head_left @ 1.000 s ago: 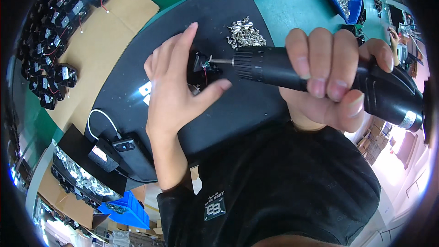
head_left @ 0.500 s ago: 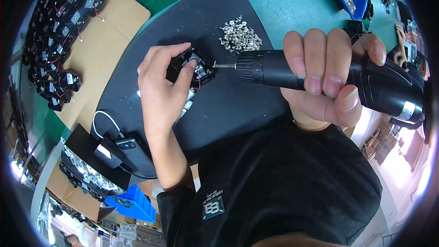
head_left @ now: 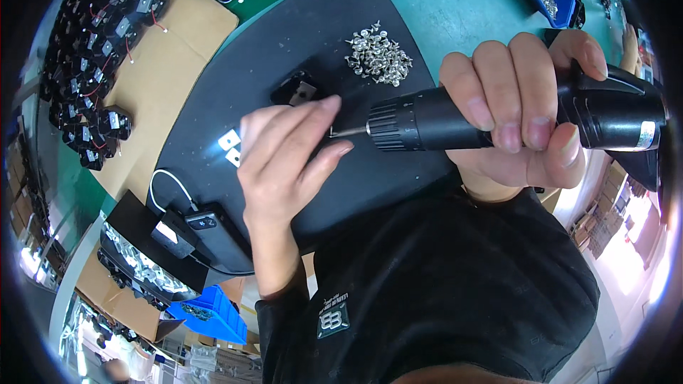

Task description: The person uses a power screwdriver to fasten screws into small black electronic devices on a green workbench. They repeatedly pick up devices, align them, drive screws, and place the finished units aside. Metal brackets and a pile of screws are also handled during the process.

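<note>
Right hand [head_left: 523,117] grips the black electric screwdriver [head_left: 512,117] firmly: keep its bit square while left-hand fingers [head_left: 302,131] pinch and steady the tip

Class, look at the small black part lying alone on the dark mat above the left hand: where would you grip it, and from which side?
Grip the small black part across its two outer black edges, coming from straight above. It lies flat and alone on the dark mat, clear of the left hand and screw pile.
</note>
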Demonstrator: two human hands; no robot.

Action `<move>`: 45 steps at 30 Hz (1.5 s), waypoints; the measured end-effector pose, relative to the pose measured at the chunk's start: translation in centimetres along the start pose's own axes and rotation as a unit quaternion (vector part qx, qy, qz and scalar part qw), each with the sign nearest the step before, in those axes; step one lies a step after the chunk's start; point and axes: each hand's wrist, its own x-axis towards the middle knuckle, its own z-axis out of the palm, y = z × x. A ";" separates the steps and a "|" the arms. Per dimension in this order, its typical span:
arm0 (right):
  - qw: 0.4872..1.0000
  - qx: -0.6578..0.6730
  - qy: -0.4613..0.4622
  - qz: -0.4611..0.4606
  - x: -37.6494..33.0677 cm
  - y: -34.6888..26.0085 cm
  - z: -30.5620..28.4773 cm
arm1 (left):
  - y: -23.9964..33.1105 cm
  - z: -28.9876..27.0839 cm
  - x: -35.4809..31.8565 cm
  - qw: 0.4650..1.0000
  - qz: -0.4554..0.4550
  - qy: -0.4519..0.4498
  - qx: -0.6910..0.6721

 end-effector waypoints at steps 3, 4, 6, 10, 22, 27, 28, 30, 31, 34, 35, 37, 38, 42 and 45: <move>1.000 0.008 -0.006 0.003 0.0 0.4 0.0 | 0.1 0.7 -0.8 0.999 -0.025 0.025 -0.018; 1.000 0.011 -0.010 0.005 -0.1 0.6 -0.1 | 0.1 0.7 -1.1 0.998 -0.042 0.033 -0.018; 1.000 0.001 -0.012 0.005 -0.1 0.1 0.0 | 0.1 0.8 -0.8 0.998 -0.039 0.032 -0.022; 1.000 0.004 -0.012 0.009 -0.1 0.1 0.3 | 0.2 0.4 -0.5 0.999 -0.036 0.029 -0.017; 0.999 -0.011 -0.030 0.035 0.1 0.3 0.1 | 0.4 -0.1 0.0 0.998 -0.010 0.003 0.055; 0.996 -0.007 -0.050 0.069 0.4 -0.1 -0.6 | 0.6 -0.2 0.0 0.998 -0.019 0.012 0.054; 0.996 -0.007 -0.045 0.070 0.4 -0.1 -0.6 | 0.5 -0.2 -0.1 0.998 -0.023 0.015 0.053; 0.998 -0.009 -0.027 0.062 0.3 0.0 0.0 | 0.4 -0.2 -0.2 0.999 -0.019 0.013 0.048; 0.998 -0.007 -0.022 0.053 0.3 0.2 0.1 | 0.3 -0.2 -0.2 0.999 -0.017 0.013 0.045; 0.999 0.005 -0.025 0.034 0.4 0.8 0.2 | 0.3 -0.2 -0.1 0.999 -0.015 0.015 0.043; 0.999 0.008 -0.029 0.031 0.4 0.8 0.1 | 0.2 -0.2 -0.1 0.999 -0.011 0.013 0.044; 0.999 0.013 -0.033 0.035 0.6 0.8 0.0 | 0.0 -0.1 -0.2 0.999 -0.004 0.010 0.046; 0.999 0.018 -0.034 0.034 0.6 0.9 0.0 | 0.0 -0.1 -0.2 0.999 -0.004 0.010 0.041; 0.998 0.048 -0.037 0.033 0.6 1.2 0.0 | 0.0 0.0 -0.4 1.000 -0.009 0.003 0.021; 0.997 0.058 -0.029 0.031 0.6 1.7 0.1 | -0.4 -0.2 -1.0 1.000 -0.001 -0.006 0.022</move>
